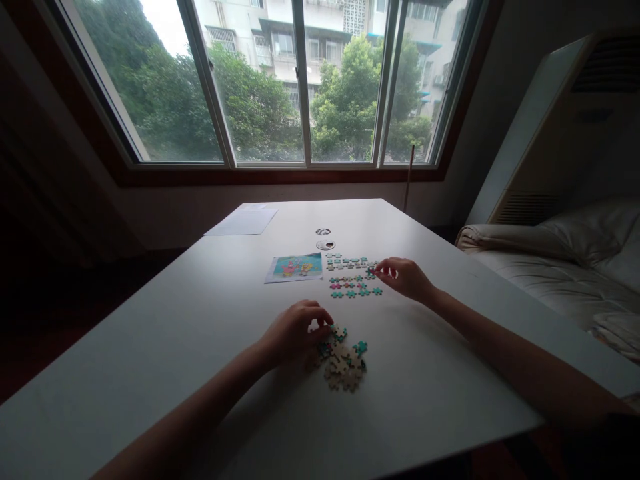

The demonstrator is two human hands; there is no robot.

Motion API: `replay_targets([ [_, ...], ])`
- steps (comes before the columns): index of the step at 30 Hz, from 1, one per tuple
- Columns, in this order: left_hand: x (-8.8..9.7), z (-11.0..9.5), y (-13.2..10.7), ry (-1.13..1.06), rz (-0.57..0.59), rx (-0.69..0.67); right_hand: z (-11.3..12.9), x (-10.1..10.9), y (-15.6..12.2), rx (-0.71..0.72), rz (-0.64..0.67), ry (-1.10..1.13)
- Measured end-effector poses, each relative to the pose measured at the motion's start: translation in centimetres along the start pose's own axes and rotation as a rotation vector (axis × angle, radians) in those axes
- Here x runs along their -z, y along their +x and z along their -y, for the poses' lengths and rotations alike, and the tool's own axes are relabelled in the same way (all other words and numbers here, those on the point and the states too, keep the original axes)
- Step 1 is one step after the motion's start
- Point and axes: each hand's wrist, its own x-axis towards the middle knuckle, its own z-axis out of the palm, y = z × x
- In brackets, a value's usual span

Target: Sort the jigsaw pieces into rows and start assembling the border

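Head cam, fwd/down, twd window [300, 83]

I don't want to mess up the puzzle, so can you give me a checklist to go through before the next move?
1. Left hand at the pile: ok, by its far left edge.
2. Right hand holding a piece firmly: cannot tell; it is by the right end of the rows.
3. Picture sheet showing: ok, face up left of the rows.
4. Pile all colour side up: not ok, many plain brown backs show.
5. Every piece there: cannot tell, the pile overlaps.
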Motion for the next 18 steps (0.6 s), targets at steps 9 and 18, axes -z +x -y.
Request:
replay_targets([
  [9, 0.3, -0.1, -0.1, 0.059, 0.018, -0.088, -2.0, -1.0, -0.2, -0.137, 0.193, 0.072],
  [18, 0.1, -0.2, -0.1, 0.058, 0.029, -0.092, -2.0, -1.3, -0.4, -0.144, 0.227, 0.072],
])
